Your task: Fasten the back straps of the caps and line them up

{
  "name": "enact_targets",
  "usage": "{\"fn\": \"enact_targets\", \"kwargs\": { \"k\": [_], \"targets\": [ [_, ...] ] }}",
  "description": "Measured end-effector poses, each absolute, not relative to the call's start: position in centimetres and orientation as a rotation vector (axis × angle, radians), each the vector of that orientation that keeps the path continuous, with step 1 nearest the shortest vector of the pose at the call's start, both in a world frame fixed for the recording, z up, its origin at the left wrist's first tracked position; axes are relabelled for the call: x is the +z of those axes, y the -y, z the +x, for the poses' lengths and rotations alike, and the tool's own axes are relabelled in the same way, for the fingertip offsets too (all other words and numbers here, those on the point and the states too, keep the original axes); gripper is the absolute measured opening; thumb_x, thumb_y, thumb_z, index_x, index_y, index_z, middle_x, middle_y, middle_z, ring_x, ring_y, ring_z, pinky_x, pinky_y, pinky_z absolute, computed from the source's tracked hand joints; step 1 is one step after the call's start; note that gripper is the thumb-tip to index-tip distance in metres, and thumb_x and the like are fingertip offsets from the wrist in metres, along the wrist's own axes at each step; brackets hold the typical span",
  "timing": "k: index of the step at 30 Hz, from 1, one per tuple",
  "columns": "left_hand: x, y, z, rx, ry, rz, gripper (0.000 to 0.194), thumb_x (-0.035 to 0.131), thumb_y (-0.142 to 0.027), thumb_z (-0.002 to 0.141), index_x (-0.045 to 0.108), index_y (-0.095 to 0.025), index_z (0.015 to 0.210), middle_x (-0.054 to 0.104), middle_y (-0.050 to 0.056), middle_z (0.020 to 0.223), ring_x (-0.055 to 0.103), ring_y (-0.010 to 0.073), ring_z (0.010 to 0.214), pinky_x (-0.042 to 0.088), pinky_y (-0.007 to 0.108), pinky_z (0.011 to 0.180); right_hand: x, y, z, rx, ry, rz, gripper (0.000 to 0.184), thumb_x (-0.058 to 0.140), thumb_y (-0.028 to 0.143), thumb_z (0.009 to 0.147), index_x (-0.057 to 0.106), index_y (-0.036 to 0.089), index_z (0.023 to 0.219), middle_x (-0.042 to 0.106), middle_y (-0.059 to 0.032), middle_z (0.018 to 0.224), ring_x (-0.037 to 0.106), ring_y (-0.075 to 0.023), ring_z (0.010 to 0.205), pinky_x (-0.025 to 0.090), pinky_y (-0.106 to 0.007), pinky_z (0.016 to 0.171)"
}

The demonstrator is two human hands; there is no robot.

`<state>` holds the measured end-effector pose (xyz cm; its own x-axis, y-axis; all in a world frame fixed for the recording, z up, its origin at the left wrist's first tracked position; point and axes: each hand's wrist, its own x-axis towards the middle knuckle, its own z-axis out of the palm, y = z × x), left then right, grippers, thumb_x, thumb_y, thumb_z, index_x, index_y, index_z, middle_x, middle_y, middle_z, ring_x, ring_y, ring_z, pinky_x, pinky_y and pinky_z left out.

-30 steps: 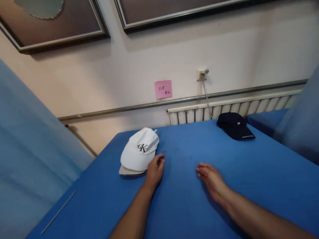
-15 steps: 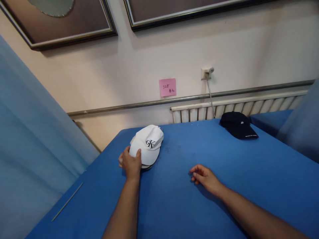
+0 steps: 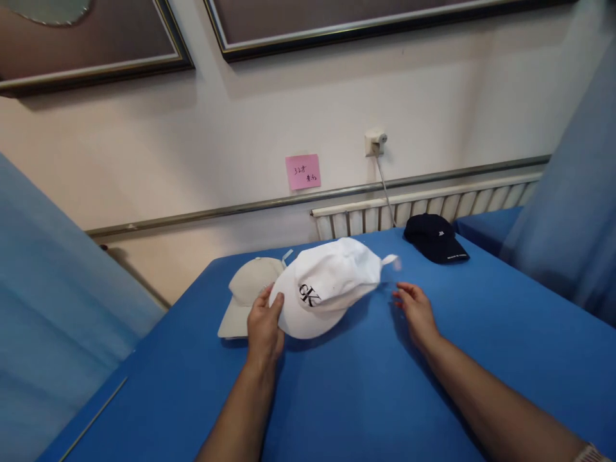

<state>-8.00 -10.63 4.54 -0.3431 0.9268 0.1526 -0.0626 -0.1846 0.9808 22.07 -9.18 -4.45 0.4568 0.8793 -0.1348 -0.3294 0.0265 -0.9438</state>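
My left hand (image 3: 264, 327) is closed on the brim of a white cap (image 3: 332, 282) with a black logo and holds it lifted just above the blue table (image 3: 366, 398). The cap's back strap sticks out to the right. My right hand (image 3: 416, 310) is open, fingers spread, close to that strap end but apart from the cap. A beige cap (image 3: 248, 289) lies on the table behind my left hand, uncovered where the white one was.
A black cap (image 3: 436, 237) lies at the table's far right edge. Behind the table are a radiator (image 3: 433, 208), a wall socket with a cable (image 3: 375, 142) and a pink note (image 3: 303, 171). Blue fabric panels stand at both sides.
My left hand gripped the white cap by its brim, lifted it off the beige cap and carried it right. My right hand rose from the table toward the cap's strap.
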Motion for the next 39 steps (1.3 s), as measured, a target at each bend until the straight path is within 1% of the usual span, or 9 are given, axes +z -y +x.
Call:
{"fn": "enact_targets", "kwargs": {
  "k": [6, 13, 16, 20, 23, 26, 29, 35, 39],
  "targets": [
    [1.3, 9.4, -6.5, 1.170, -1.350, 1.000, 0.047, 0.075, -0.030, 0.072, 0.058, -0.011, 0.112, 0.072, 0.015, 0.095, 0.071, 0.0230, 0.077, 0.059, 0.039, 0.073, -4.0, 7.8, 25.4, 0.945, 0.404, -1.195, 0.020, 0.063, 0.030, 0.072, 0.060, 0.020, 0.089, 0.065, -0.0017, 0.087, 0.064, -0.0140, 0.078, 0.049, -0.020, 0.058],
    [1.4, 9.9, -5.7, 1.277, -1.709, 1.482, 0.041, 0.071, -0.029, 0.072, 0.061, -0.016, 0.110, 0.056, 0.015, 0.133, 0.047, 0.0294, 0.129, 0.032, 0.048, 0.111, -3.8, 7.7, 25.0, 1.095, 0.489, -1.204, 0.016, 0.066, 0.028, 0.068, 0.062, 0.018, 0.080, 0.067, -0.0041, 0.081, 0.064, -0.0149, 0.071, 0.048, -0.021, 0.055],
    [1.7, 12.3, -4.6, 0.948, -1.487, 2.061, 0.046, 0.068, -0.036, 0.076, 0.060, -0.021, 0.118, 0.055, 0.012, 0.134, 0.048, 0.0285, 0.127, 0.036, 0.047, 0.109, -3.5, 8.0, 24.6, 1.126, 0.584, -1.212, 0.017, 0.067, 0.030, 0.069, 0.065, 0.018, 0.080, 0.069, -0.0053, 0.082, 0.064, -0.0164, 0.074, 0.048, -0.023, 0.058],
    [0.3, 14.4, -2.5, 0.646, -1.291, 2.488, 0.078, 0.073, -0.028, 0.070, 0.042, -0.024, 0.141, 0.042, 0.011, 0.147, 0.037, 0.0315, 0.134, 0.031, 0.051, 0.111, -2.9, 8.5, 24.0, 1.163, 0.752, -1.200, 0.020, 0.069, 0.035, 0.069, 0.069, 0.018, 0.078, 0.070, -0.0042, 0.079, 0.063, -0.0176, 0.074, 0.047, -0.025, 0.063],
    [-0.5, 13.4, -1.9, 0.585, -1.343, 2.656, 0.059, 0.057, -0.013, 0.081, 0.047, -0.027, 0.138, 0.046, 0.008, 0.145, 0.038, 0.0291, 0.133, 0.030, 0.051, 0.109, -2.5, 8.9, 23.5, 1.181, 0.853, -1.188, 0.021, 0.072, 0.036, 0.066, 0.069, 0.018, 0.077, 0.069, -0.0017, 0.074, 0.061, -0.0155, 0.069, 0.045, -0.024, 0.062],
    [-0.5, 10.6, -2.8, 0.584, -1.483, 2.696, 0.045, 0.046, -0.009, 0.086, 0.062, -0.031, 0.122, 0.055, 0.005, 0.137, 0.040, 0.0300, 0.131, 0.030, 0.054, 0.107, -2.4, 9.2, 23.0, 1.249, 0.955, -1.146, 0.026, 0.072, 0.039, 0.066, 0.067, 0.016, 0.075, 0.067, -0.0009, 0.068, 0.057, -0.0125, 0.059, 0.041, -0.022, 0.053],
    [-0.1, 7.5, -4.4, 0.734, -1.761, 2.504, 0.034, 0.054, -0.014, 0.083, 0.067, -0.026, 0.113, 0.056, 0.009, 0.136, 0.041, 0.0341, 0.131, 0.028, 0.056, 0.108, -2.7, 9.3, 22.6, 1.405, 1.081, -1.078, 0.033, 0.067, 0.047, 0.070, 0.065, 0.015, 0.080, 0.068, -0.0016, 0.068, 0.054, -0.0098, 0.047, 0.034, -0.020, 0.043],
    [-0.4, 6.3, -5.9, 1.056, -1.909, 1.908, 0.044, 0.046, -0.010, 0.078, 0.060, -0.013, 0.120, 0.066, 0.014, 0.116, 0.063, 0.0247, 0.105, 0.048, 0.041, 0.095, -4.5, 8.3, 22.4, 1.286, 1.193, -1.182, 0.027, 0.064, 0.042, 0.070, 0.059, 0.018, 0.081, 0.066, -0.0001, 0.067, 0.056, -0.0111, 0.048, 0.038, -0.021, 0.043],
    [-0.2, 9.6, -4.0, 1.202, -1.803, 2.005, 0.044, 0.052, -0.029, 0.084, 0.055, -0.016, 0.126, 0.059, 0.013, 0.128, 0.056, 0.0274, 0.118, 0.044, 0.043, 0.100, -5.7, 8.2, 22.1, 1.198, 1.213, -1.229, 0.025, 0.067, 0.034, 0.066, 0.060, 0.019, 0.084, 0.065, -0.0004, 0.073, 0.060, -0.0145, 0.060, 0.045, -0.026, 0.055]
  ]
}}
